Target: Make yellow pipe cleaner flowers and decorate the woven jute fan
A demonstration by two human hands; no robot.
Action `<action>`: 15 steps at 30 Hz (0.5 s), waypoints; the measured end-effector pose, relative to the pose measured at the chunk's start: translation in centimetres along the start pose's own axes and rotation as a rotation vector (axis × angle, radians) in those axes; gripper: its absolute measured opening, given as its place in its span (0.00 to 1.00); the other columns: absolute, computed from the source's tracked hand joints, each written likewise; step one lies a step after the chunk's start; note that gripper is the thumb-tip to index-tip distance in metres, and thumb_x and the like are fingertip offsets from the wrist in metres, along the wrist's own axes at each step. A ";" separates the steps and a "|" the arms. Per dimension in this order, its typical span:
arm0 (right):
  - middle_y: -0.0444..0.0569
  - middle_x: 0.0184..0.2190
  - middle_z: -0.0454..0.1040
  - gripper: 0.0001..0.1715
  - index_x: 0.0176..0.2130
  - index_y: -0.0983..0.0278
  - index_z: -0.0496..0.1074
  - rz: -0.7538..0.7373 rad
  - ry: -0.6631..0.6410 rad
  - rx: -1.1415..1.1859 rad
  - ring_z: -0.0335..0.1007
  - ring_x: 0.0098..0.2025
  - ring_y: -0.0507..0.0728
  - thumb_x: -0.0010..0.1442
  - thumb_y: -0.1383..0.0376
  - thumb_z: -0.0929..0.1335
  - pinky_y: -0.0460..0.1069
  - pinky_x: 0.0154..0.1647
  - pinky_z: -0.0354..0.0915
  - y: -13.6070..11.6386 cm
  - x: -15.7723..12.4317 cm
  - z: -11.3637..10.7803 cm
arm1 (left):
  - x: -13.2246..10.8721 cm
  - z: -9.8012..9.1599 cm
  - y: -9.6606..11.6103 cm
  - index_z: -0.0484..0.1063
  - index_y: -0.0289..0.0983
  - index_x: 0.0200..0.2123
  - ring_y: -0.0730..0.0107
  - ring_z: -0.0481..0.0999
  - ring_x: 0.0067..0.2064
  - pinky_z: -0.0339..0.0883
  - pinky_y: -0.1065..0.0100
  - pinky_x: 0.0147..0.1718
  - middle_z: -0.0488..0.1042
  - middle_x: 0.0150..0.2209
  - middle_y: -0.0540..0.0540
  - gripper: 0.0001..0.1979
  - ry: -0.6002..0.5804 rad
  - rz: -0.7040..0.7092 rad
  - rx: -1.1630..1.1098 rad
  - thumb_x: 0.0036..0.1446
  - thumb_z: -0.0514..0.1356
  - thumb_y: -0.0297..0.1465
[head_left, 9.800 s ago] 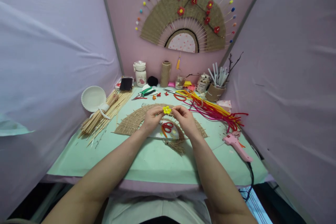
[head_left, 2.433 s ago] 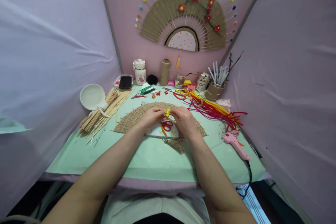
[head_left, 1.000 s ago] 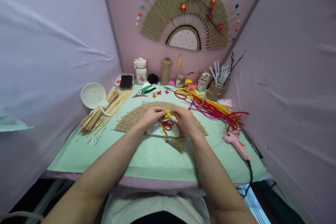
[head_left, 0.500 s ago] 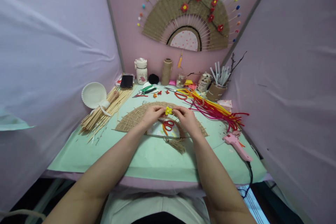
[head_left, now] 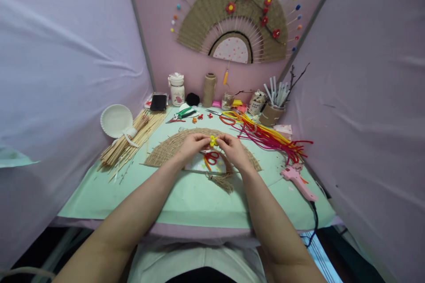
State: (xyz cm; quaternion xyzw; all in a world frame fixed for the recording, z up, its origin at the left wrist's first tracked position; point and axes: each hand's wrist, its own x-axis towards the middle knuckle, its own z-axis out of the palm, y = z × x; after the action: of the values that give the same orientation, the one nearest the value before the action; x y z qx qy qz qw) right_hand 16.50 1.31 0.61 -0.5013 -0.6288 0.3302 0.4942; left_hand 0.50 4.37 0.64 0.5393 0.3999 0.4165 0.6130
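A small yellow flower point(head_left: 213, 141), seemingly of bent pipe cleaner, is pinched between my two hands above a woven fan. My left hand point(head_left: 195, 146) grips its left side with thumb and fingertips. On its right side, the fingers of my right hand point(head_left: 231, 147) are closed on a petal. Beneath lies the woven twine fan point(head_left: 166, 152), partly covered by my hands and wrists. Red-handled scissors point(head_left: 211, 157) rest on the fan's pale patterned centre, beside an orange strip. A twine tassel point(head_left: 222, 183) hangs off the fan's lower edge onto the cloth.
Bundled sticks point(head_left: 124, 141) and a white bowl point(head_left: 116, 121) are on the left. Red and yellow pipe cleaners point(head_left: 272, 139) and a corded pink glue gun point(head_left: 300, 182) lie right. Green-handled pliers point(head_left: 186, 114), a twine spool point(head_left: 209, 90) and a bottle point(head_left: 177, 90) sit behind.
The yellow flower has been turned or squeezed between my fingers, so its petals show differently. Both hands keep hold of it, and the whole view has shifted slightly.
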 end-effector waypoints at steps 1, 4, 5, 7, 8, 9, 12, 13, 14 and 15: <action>0.45 0.25 0.71 0.14 0.30 0.66 0.71 0.004 0.021 0.003 0.62 0.27 0.51 0.54 0.58 0.65 0.45 0.28 0.59 0.1 0.0 0.0 | 0.1 -0.1 0.0 0.75 0.33 0.33 0.72 0.73 0.31 0.68 0.68 0.36 0.76 0.30 0.46 0.13 -0.004 0.007 -0.011 0.47 0.63 0.36; 0.45 0.25 0.70 0.13 0.30 0.66 0.71 0.019 0.085 0.004 0.62 0.26 0.51 0.54 0.58 0.65 0.45 0.27 0.59 0.4 0.1 0.0 | 0.2 -0.4 0.2 0.75 0.35 0.41 0.69 0.74 0.36 0.68 0.65 0.40 0.76 0.36 0.44 0.14 -0.027 0.114 0.084 0.51 0.59 0.35; 0.45 0.25 0.71 0.13 0.30 0.66 0.71 0.020 0.090 0.002 0.62 0.26 0.51 0.54 0.58 0.65 0.45 0.27 0.59 0.4 0.1 0.0 | 0.2 -0.5 0.3 0.74 0.36 0.43 0.68 0.73 0.39 0.67 0.64 0.42 0.75 0.38 0.44 0.15 -0.026 0.182 0.172 0.52 0.59 0.33; 0.46 0.25 0.71 0.13 0.30 0.65 0.71 0.014 0.072 -0.008 0.63 0.27 0.52 0.54 0.58 0.65 0.46 0.28 0.59 0.3 0.1 -0.1 | 0.2 -0.7 0.5 0.75 0.39 0.43 0.66 0.71 0.44 0.65 0.63 0.46 0.73 0.42 0.44 0.15 -0.019 0.334 0.376 0.51 0.59 0.30; 0.46 0.25 0.72 0.13 0.30 0.65 0.72 0.013 0.059 -0.014 0.64 0.27 0.52 0.54 0.58 0.65 0.46 0.28 0.60 0.2 0.0 -0.1 | 0.2 -0.8 0.5 0.75 0.39 0.42 0.66 0.69 0.46 0.63 0.63 0.48 0.72 0.42 0.44 0.14 -0.014 0.400 0.458 0.50 0.59 0.28; 0.46 0.25 0.72 0.13 0.30 0.66 0.72 0.016 0.047 -0.016 0.64 0.28 0.52 0.53 0.58 0.66 0.46 0.29 0.60 0.0 0.0 0.0 | 0.1 -0.8 0.5 0.76 0.39 0.39 0.65 0.68 0.47 0.62 0.62 0.49 0.71 0.42 0.44 0.13 -0.012 0.450 0.516 0.49 0.59 0.26; 0.46 0.25 0.72 0.13 0.29 0.66 0.72 0.038 0.034 0.025 0.64 0.27 0.52 0.52 0.58 0.67 0.46 0.28 0.60 -0.6 -0.2 0.1 | -0.1 -0.7 0.6 0.76 0.38 0.32 0.66 0.68 0.46 0.61 0.62 0.49 0.70 0.41 0.44 0.08 -0.017 0.498 0.576 0.50 0.57 0.25; 0.46 0.25 0.72 0.13 0.29 0.66 0.72 0.049 0.033 0.049 0.64 0.26 0.51 0.51 0.58 0.67 0.46 0.28 0.60 -0.8 -0.2 0.2 | -0.2 -0.6 0.6 0.76 0.37 0.30 0.66 0.69 0.46 0.62 0.63 0.48 0.70 0.40 0.44 0.07 -0.020 0.497 0.577 0.50 0.57 0.25; 0.46 0.25 0.72 0.13 0.29 0.66 0.72 0.057 0.032 0.072 0.63 0.26 0.51 0.51 0.58 0.67 0.46 0.28 0.60 -0.9 -0.2 0.2 | -0.3 -0.5 0.7 0.76 0.37 0.28 0.66 0.69 0.45 0.62 0.64 0.47 0.70 0.39 0.44 0.07 -0.024 0.497 0.575 0.50 0.57 0.26; 0.46 0.25 0.72 0.12 0.29 0.67 0.72 0.063 0.032 0.093 0.63 0.26 0.51 0.51 0.59 0.67 0.46 0.28 0.60 -1.0 -0.2 0.2 | -0.4 -0.4 0.8 0.75 0.37 0.27 0.67 0.69 0.44 0.63 0.64 0.46 0.70 0.38 0.44 0.06 -0.031 0.501 0.569 0.50 0.57 0.27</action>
State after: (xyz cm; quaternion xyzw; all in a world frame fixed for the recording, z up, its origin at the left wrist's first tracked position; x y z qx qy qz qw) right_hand 16.00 0.83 1.44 -0.5028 -0.5886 0.3664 0.5162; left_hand -0.05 4.19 1.40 0.7753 0.3461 0.4174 0.3239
